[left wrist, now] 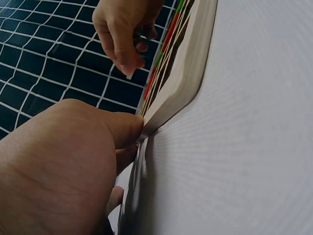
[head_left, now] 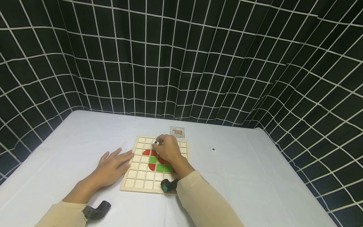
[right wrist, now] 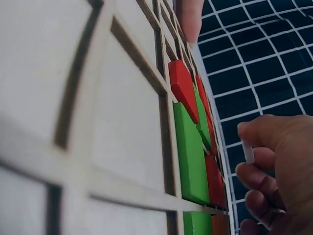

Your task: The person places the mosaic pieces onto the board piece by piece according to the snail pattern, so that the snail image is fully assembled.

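A wooden grid board (head_left: pixel 136 183) lies on the table with red pieces (head_left: pixel 152 166) and green pieces (head_left: pixel 160 168) set in its cells. My right hand (head_left: pixel 169 148) pinches a small white disc with a black dot (head_left: pixel 156 142) between thumb and fingertips, over the upper part of the board. In the right wrist view the disc (right wrist: pixel 248 152) shows edge-on, apart from the board. My left hand (head_left: pixel 113 165) lies on the table with fingers extended, their tips touching the board's left edge. Part of the pattern is hidden behind my right hand and wrist.
A second white disc with a black dot (head_left: pixel 213 149) lies on the white tablecloth (head_left: pixel 255 183) right of the board. Behind the board is a small picture card (head_left: pixel 177 132). A dark curtain with white grid lines (head_left: pixel 158 63) hangs around the table.
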`<action>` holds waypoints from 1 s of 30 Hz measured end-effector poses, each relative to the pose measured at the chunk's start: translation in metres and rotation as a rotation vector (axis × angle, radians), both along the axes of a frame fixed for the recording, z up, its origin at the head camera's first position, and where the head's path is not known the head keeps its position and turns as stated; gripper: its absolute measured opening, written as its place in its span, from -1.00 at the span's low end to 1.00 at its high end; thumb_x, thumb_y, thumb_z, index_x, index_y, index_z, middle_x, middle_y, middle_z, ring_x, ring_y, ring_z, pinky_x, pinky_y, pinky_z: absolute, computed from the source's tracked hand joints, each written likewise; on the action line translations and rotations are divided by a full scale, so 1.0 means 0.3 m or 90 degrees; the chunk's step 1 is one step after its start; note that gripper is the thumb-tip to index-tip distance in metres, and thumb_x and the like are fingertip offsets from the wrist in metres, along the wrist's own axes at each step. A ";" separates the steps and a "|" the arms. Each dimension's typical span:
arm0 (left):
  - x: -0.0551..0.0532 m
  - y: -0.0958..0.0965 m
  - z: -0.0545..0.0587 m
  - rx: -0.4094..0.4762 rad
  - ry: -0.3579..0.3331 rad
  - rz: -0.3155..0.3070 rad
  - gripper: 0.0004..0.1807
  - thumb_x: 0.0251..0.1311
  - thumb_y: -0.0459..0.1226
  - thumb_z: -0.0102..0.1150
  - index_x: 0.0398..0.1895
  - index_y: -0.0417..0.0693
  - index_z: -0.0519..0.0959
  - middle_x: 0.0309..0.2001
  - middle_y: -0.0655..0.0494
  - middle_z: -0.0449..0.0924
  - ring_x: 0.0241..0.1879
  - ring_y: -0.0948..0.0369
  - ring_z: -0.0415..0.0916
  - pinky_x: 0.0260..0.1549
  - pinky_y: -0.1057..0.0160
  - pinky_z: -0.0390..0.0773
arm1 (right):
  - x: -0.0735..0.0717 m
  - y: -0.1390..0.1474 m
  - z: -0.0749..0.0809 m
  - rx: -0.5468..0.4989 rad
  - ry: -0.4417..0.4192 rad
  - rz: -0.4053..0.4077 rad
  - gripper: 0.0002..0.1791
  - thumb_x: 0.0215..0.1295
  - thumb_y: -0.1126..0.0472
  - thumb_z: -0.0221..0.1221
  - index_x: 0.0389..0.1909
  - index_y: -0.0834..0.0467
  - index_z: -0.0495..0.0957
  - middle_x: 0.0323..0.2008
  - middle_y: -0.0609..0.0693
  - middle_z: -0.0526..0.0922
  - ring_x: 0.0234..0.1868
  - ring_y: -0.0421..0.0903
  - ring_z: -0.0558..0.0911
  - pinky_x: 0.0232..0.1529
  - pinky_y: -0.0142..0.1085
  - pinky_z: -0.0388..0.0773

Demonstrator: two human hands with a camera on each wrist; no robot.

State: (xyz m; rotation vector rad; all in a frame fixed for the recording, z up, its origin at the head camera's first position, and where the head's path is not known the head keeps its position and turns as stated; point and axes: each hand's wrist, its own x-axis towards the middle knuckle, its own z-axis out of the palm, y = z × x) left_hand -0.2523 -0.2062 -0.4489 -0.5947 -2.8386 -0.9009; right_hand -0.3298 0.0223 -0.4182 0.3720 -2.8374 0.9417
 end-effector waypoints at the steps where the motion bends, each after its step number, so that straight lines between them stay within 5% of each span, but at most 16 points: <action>1: -0.001 -0.001 0.001 0.000 -0.001 0.001 -0.56 0.40 -0.18 0.01 0.27 -0.13 0.46 0.34 -0.03 0.33 0.38 -0.26 -0.04 0.26 -0.33 -0.31 | -0.001 -0.001 0.000 0.004 -0.005 -0.001 -0.68 0.22 0.04 0.30 -0.09 0.14 0.66 -0.32 -0.10 0.65 -0.20 -0.16 0.58 -0.18 -0.29 0.57; 20: 0.007 0.002 -0.003 0.007 0.002 -0.003 -0.58 0.41 -0.18 0.01 0.26 -0.12 0.47 0.33 -0.02 0.35 0.38 -0.26 -0.02 0.25 -0.35 -0.30 | -0.019 -0.005 -0.015 0.079 -0.063 0.018 -0.67 0.26 0.04 0.28 -0.05 0.15 0.67 -0.18 -0.02 0.66 -0.05 -0.06 0.61 -0.03 -0.21 0.55; 30: 0.016 0.012 0.015 0.010 0.005 0.004 -0.58 0.41 -0.18 0.01 0.25 -0.12 0.48 0.32 -0.04 0.35 0.38 -0.26 -0.01 0.25 -0.35 -0.30 | -0.030 0.002 -0.015 0.063 -0.086 0.027 -0.67 0.26 0.06 0.28 -0.03 0.14 0.66 -0.15 -0.01 0.68 -0.06 -0.06 0.61 -0.05 -0.20 0.56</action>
